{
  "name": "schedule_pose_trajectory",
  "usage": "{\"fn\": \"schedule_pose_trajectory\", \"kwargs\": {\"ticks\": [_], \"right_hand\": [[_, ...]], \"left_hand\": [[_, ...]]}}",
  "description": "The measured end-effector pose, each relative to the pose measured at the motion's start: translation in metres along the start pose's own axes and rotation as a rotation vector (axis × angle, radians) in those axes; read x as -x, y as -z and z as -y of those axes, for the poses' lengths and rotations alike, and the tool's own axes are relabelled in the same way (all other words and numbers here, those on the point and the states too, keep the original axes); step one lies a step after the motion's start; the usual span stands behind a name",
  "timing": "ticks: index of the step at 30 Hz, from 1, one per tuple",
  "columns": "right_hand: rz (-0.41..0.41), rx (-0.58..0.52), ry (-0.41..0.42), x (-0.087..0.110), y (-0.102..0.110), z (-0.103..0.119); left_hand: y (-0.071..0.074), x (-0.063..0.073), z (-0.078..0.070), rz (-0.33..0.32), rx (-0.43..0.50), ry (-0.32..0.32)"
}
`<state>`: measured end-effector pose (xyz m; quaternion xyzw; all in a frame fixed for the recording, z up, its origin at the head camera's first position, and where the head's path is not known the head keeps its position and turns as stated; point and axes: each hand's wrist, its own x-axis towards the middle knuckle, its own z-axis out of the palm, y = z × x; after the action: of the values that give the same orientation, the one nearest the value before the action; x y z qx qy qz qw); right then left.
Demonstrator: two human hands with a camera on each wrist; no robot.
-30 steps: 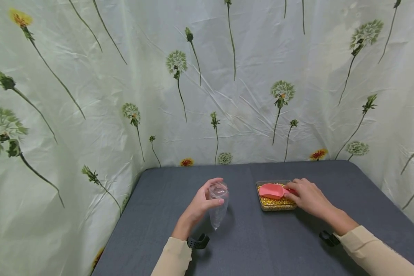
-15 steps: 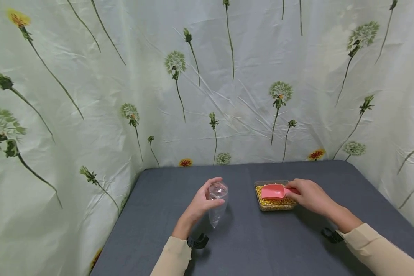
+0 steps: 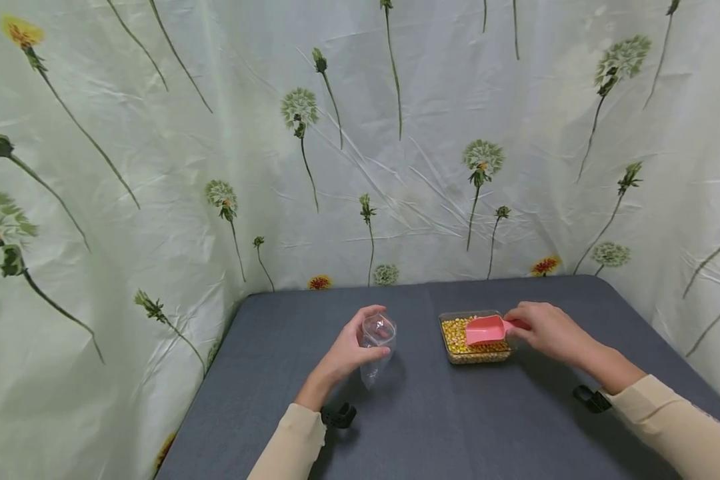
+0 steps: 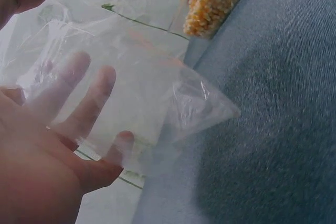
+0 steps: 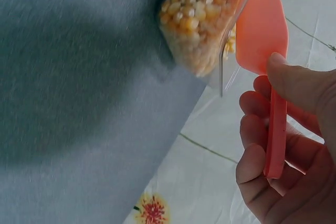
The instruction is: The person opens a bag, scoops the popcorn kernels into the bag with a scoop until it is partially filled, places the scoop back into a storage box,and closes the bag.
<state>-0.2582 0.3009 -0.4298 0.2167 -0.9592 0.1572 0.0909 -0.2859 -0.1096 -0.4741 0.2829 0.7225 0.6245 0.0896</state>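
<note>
My left hand [image 3: 349,347] grips a clear plastic bag [image 3: 379,357] near its top, the mouth spread round and the pointed bottom hanging down. In the left wrist view the see-through bag [image 4: 147,87] lies across the curved fingers. To the right, my right hand [image 3: 549,332] holds a pink scoop [image 3: 485,331] by its handle, thumb on top as the right wrist view shows. The scoop's bowl is over a clear container [image 3: 480,360] of yellow corn kernels [image 3: 456,337]. From the head view I cannot tell whether kernels lie in the scoop.
A dark grey cloth-covered table [image 3: 432,420] lies beneath both hands. Behind it hangs a pale curtain [image 3: 336,167] printed with dandelions. Black bands [image 3: 339,417] sit on both wrists.
The scoop has shifted right across the corn container with my right hand, uncovering more kernels on the left side. My left hand keeps holding the bag in nearly the same place.
</note>
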Motion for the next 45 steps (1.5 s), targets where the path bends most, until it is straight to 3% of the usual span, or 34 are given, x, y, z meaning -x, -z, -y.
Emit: {"fn": "schedule_pose_trajectory", "kwargs": {"ticks": [8, 19, 27, 45], "right_hand": [[0.0, 0.014, 0.021, 0.001, 0.01, -0.005], [-0.001, 0.076, 0.065, -0.003, 0.025, -0.005], [0.007, 0.172, 0.123, -0.009, 0.035, 0.0], [-0.008, 0.044, 0.097, -0.007, 0.015, -0.004]], "left_hand": [[0.003, 0.002, -0.001, -0.006, -0.027, 0.047], [0.003, -0.001, 0.003, -0.028, -0.069, 0.064], [0.0, 0.007, -0.025, -0.02, -0.019, 0.046], [0.0, 0.008, -0.023, -0.018, -0.043, 0.058]]}}
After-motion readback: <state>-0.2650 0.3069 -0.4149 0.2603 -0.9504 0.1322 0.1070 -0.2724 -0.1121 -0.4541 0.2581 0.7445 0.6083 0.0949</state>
